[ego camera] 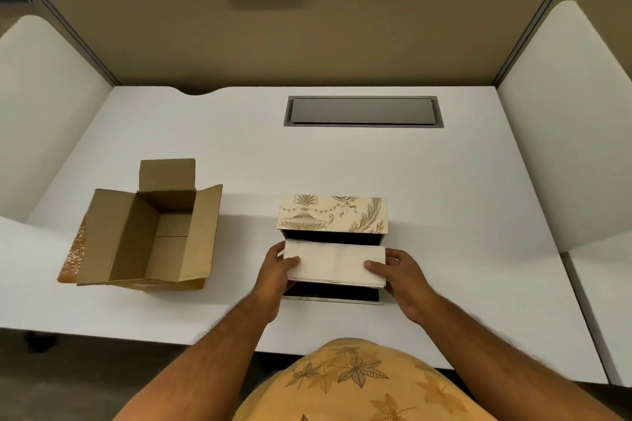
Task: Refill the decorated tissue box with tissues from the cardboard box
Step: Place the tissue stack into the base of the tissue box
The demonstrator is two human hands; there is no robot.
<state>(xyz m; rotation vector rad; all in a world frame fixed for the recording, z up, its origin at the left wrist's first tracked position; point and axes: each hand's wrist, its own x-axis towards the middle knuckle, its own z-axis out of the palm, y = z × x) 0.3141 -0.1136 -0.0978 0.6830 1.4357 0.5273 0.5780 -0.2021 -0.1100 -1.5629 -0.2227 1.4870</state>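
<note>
tissue stack (333,263), held over the open decorated tissue box (333,214) at near centre of the desk (444,198), left hand (278,270) and right hand (398,272) each in closed grip on an end; risk: loose lower sheets catching the rim and crumpling; cardboard box (147,232) left, seemingly empty.

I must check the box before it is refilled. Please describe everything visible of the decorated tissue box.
The decorated tissue box stands open on the white desk, right of the cardboard box. Its cream lid, printed with gold urn and leaf ornaments, is raised at the far side. The interior looks dark. A white tissue stack, held by both hands, hangs over the opening.
</note>
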